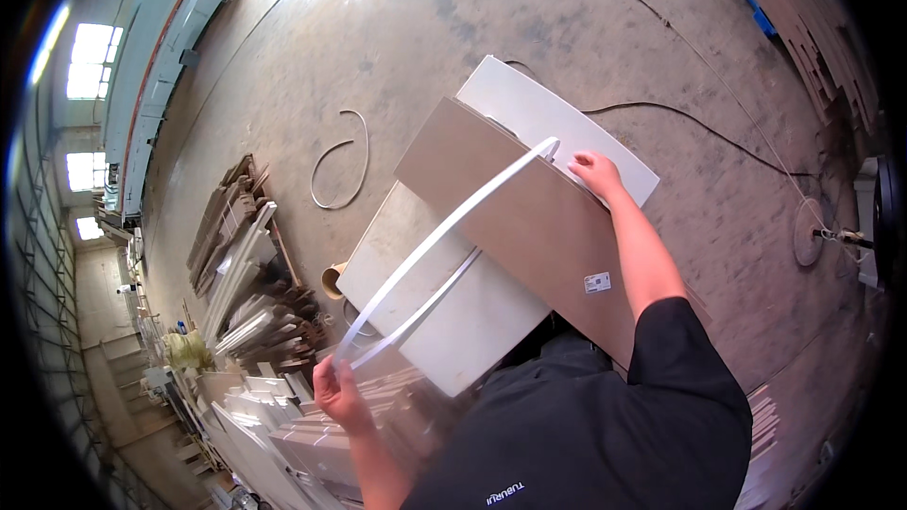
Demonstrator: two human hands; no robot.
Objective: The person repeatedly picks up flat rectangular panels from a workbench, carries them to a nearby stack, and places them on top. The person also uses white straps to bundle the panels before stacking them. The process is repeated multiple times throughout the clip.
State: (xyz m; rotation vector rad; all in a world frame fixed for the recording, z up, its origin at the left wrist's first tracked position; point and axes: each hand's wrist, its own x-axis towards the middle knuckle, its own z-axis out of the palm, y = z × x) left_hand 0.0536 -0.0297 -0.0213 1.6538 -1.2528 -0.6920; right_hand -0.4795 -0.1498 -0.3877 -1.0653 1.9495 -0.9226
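My left hand (pixel 342 399) is closed on a long white flexible strip (pixel 436 238), like edge banding, out to the left. The strip arcs up over a brown board (pixel 501 198) to the board's far long edge, and a second length of it hangs below the arc. By that edge my right hand (pixel 595 173) has its fingers curled together near the strip's upper bend; what they pinch is hidden. The brown board, with a small white label near its lower right end, lies aslant on a pale work surface (pixel 453 335). A white panel (pixel 557 118) shows beyond it.
A curled strip offcut (pixel 365 165) lies on the concrete floor (pixel 425 19). Stacked boards and scraps (pixel 250 264) stand at the left, beside a cardboard tube (pixel 332 280). A dark cable (pixel 675 111) crosses the floor on the right. Long machinery (pixel 156 76) is at the far left.
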